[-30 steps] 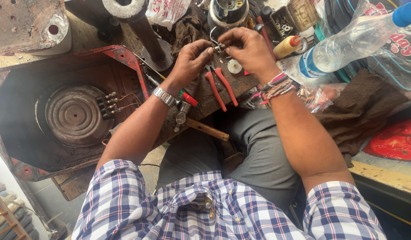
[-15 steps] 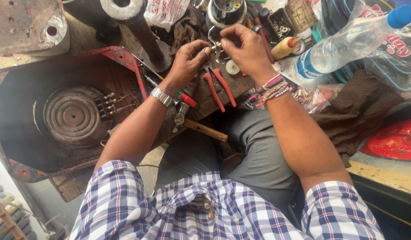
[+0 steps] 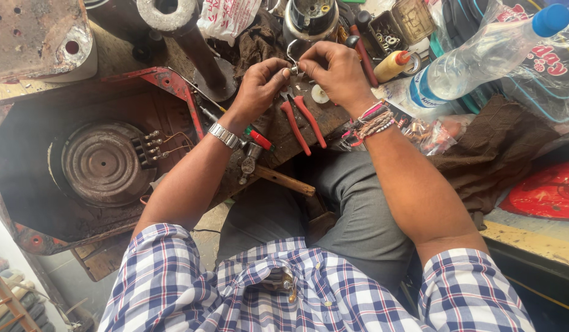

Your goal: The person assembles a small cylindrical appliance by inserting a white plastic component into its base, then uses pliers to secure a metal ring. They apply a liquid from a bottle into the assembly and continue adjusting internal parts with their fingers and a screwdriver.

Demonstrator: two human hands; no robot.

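The left hand (image 3: 260,86) and the right hand (image 3: 333,71) are brought together at upper centre of the frame, fingertips nearly meeting. Both are closed to a pinch: a small metal part (image 3: 293,69) is held between the thumb and fingers of each, with a thin bent wire loop (image 3: 290,49) rising from it. The part's exact kind cannot be told, as it is mostly hidden by the fingers. It is held raised above the table (image 3: 278,132), close under the camera, judged to be so that fine work can be seen and steadied from both sides.

A metal watch (image 3: 225,135) is worn on the left wrist, and beaded bracelets (image 3: 373,120) on the right.

Directly below the hands, red-handled pliers (image 3: 303,120) are laid on the table with handles splayed, judged to be kept within easy reach. A screwdriver with a red and green handle (image 3: 256,138) and a wooden-handled hammer (image 3: 278,178) lie just below the left wrist.

At centre left, a red metal casing (image 3: 173,89) is laid open, a round coil heating element (image 3: 103,163) with wired terminals being exposed inside it. At upper right, a clear plastic bottle with a blue cap (image 3: 481,61) is lying tilted, near a small yellow bottle (image 3: 392,66) and a tin of small parts (image 3: 395,31).
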